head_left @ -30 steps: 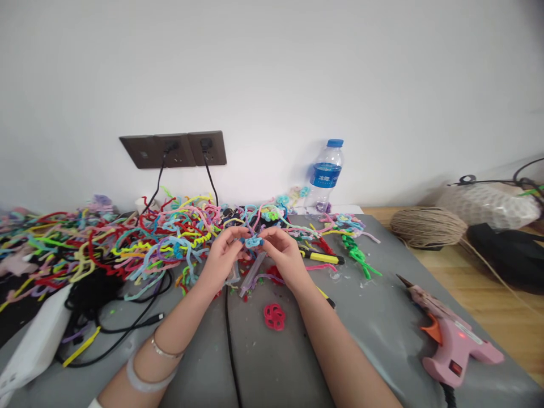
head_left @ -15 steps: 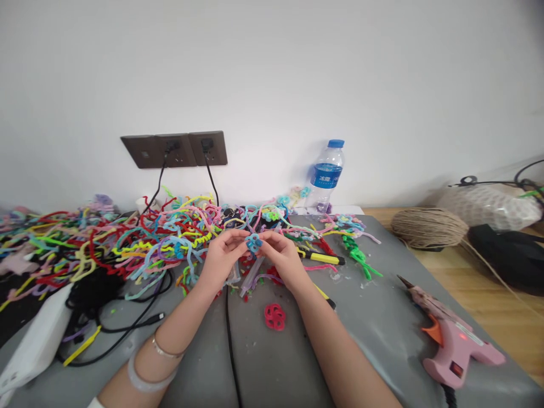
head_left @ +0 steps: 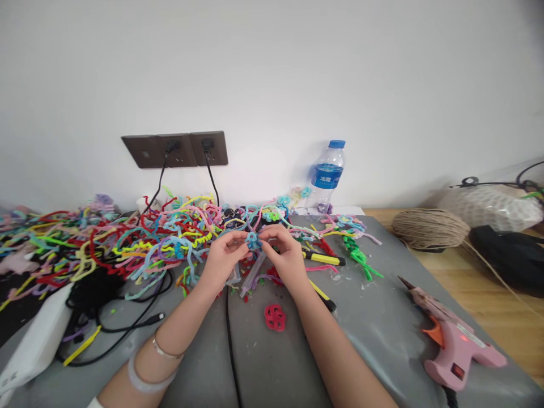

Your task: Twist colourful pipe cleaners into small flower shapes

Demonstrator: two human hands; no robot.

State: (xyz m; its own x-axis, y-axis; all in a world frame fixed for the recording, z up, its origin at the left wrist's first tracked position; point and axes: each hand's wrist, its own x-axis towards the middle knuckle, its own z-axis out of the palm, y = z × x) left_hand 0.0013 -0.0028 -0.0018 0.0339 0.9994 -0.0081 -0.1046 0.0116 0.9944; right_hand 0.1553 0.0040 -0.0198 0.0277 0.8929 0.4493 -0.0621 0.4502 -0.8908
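A small blue pipe-cleaner flower [head_left: 252, 241] is held up between my two hands, just in front of the pile. My left hand [head_left: 226, 253] pinches its left side between thumb and fingers. On the other side, my right hand [head_left: 281, 253] grips its right edge the same way. Parts of the petals are hidden by the fingertips. Below the hands, a red pipe-cleaner flower [head_left: 275, 317] lies flat on the grey table mat [head_left: 272, 368]. A clear glue stick [head_left: 253, 275] rests under the hands, partly among purple and pink stems.
A tangled heap of coloured pipe cleaners [head_left: 144, 238] spreads along the wall. Yellow-and-black cutters [head_left: 325, 259] lie right of my hands. A pink glue gun [head_left: 454, 340], twine ball [head_left: 429, 228] and water bottle [head_left: 327, 175] stand farther right. A black cable [head_left: 230, 351] crosses the mat.
The blue flower has been tilted and turned slightly between my fingers. Both hands stay in nearly the same place, with the right fingers shifted a little.
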